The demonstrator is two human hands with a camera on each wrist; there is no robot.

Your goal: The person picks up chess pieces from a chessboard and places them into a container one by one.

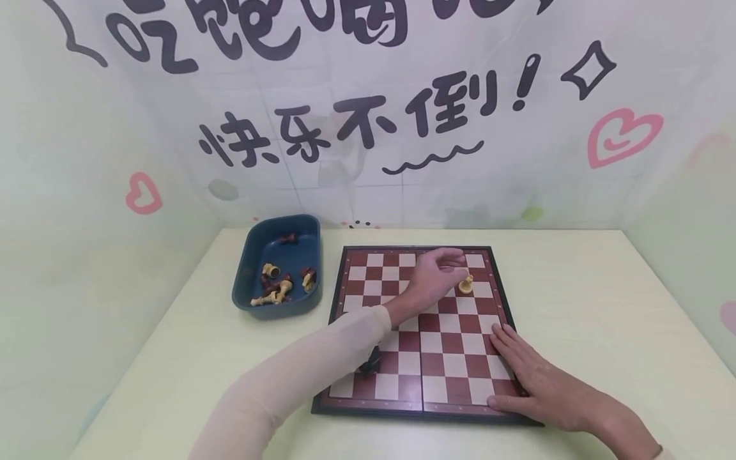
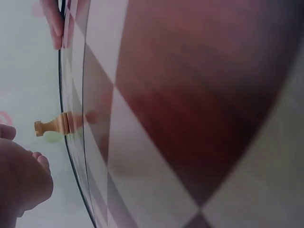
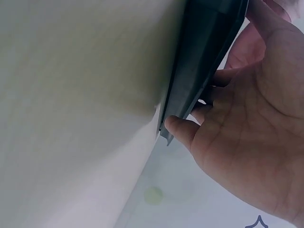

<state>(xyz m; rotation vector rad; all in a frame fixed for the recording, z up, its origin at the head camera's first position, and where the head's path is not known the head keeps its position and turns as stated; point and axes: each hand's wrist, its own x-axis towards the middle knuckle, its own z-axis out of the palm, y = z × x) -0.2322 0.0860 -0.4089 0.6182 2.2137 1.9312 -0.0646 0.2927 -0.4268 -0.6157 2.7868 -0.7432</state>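
A pale rook [image 1: 466,285] stands upright on the chessboard [image 1: 451,344], near its far right corner. My left hand [image 1: 434,275] is just left of it, over the far part of the board, with fingers loosely bent. In the left wrist view a gap shows between the left hand [image 2: 23,178] and the rook [image 2: 54,125]. At the near right side, my right hand [image 1: 546,386] rests on the board's edge with its fingers laid flat. The right wrist view shows the right thumb against the dark side wall [image 3: 204,52] of the board.
To the left of the board stands a dark blue bin [image 1: 244,275] with several pale and dark red chess pieces inside. A dark object [image 1: 370,363] shows beside my left forearm, over the board. Behind the table [image 1: 575,287] hangs a printed white sheet [image 1: 356,191].
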